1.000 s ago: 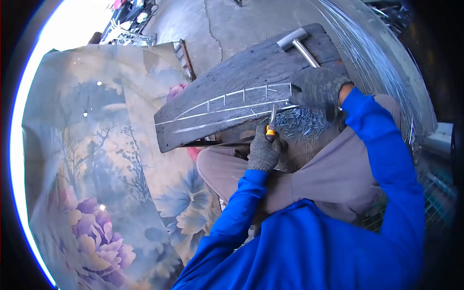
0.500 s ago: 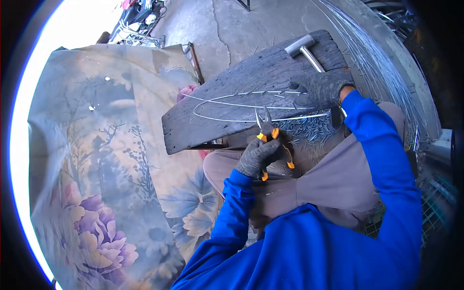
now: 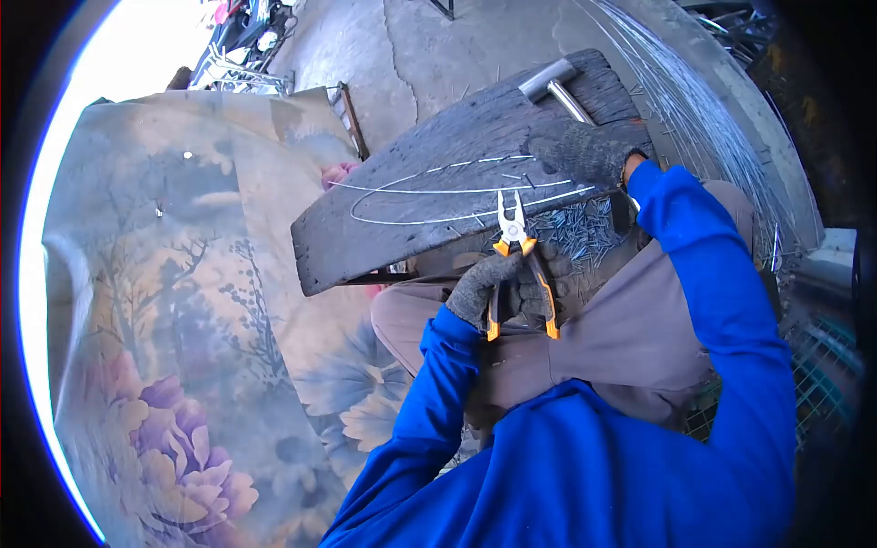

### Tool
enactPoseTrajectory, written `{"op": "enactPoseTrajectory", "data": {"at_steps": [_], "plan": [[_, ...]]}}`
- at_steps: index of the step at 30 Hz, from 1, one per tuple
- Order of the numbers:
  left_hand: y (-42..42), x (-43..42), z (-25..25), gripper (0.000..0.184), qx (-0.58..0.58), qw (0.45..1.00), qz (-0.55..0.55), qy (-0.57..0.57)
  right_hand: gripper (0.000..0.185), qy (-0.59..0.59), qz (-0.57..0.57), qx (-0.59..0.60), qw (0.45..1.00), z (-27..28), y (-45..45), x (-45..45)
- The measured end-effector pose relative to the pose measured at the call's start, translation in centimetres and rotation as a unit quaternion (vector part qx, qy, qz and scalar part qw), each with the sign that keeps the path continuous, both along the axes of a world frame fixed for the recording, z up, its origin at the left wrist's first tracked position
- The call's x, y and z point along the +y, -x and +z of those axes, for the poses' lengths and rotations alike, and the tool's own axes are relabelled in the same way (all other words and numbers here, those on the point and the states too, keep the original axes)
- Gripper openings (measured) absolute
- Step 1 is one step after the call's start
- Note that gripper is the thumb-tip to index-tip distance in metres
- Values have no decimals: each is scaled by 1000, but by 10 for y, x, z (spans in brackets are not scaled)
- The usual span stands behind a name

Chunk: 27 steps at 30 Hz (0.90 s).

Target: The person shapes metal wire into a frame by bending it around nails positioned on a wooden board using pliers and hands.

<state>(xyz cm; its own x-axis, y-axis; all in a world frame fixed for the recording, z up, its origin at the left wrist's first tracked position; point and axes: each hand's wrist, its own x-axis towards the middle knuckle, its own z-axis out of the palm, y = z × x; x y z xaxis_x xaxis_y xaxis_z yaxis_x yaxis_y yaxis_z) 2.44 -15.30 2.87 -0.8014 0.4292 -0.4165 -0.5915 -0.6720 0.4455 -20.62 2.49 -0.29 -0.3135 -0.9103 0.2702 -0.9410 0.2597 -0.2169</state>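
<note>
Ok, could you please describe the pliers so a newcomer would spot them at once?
Find the dark wooden board. At its near edge, the gloved left hand holds the pliers, whose orange-and-black handles set them apart from the silvery hammer.

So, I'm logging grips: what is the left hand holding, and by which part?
The grey-gloved left hand holds silver metal pliers by their orange-and-black handles.

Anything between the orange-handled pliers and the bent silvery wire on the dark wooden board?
Nothing visible stands between the pliers and the wire; the open jaws overlap it in view. The gray-gloved right hand is farther right.
</note>
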Motion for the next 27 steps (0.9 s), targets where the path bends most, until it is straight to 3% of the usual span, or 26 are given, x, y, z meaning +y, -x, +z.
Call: {"op": "enactPoseTrajectory", "data": {"at_steps": [1,4,10,18,21,23,26,27], "plan": [[1,1,1,61,1,1000,-3,1,31,68,9,41,997,-6,1,1],[1,5,1,62,-42,995,-5,-90,27,74,-6,-9,997,14,-5,-4],[3,18,10,62,-28,996,-28,-76,27,114,-35,46,992,17,-16,-2],[8,29,3,54,-65,992,32,-102,28,73,-37,-16,996,28,-21,2],[10,22,-8,51,-13,996,11,-93,29,41,-30,-15,999,27,-20,4],[10,22,-10,45,-25,979,-9,-200,28,40,-30,-8,999,29,-21,3],[13,24,-7,39,-17,988,8,-152,28,9,-41,1,999,41,-23,5],[13,27,-2,39,-17,988,8,-153,29,-6,-66,-101,993,50,-24,2]]}}
